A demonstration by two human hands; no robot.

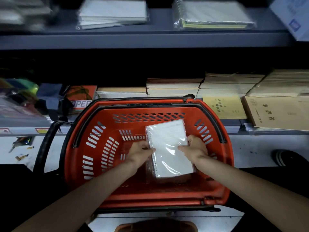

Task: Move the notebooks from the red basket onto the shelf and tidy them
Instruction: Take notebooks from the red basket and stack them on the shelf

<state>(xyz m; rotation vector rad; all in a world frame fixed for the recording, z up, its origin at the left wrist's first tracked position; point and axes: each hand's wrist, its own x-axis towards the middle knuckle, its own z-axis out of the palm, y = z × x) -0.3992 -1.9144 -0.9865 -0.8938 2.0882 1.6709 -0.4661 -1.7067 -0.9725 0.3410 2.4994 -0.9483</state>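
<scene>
Notebook [169,148] between the hands, left [140,152] and right [196,149]; over red basket [167,195]

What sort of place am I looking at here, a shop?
Probably a stationery shop or its stockroom. The shelves carry stacks of exercise books and plastic-wrapped pads. A red shopping basket stands before them, and over it the left hand and right hand hold a wrapped notebook.

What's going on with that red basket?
A person grips a plastic-wrapped spiral notebook with both hands, the left hand at its spiral edge and the right hand at the other edge, in the basket. It has not reached the shelf yet, where other wrapped notebooks already lie.
</scene>
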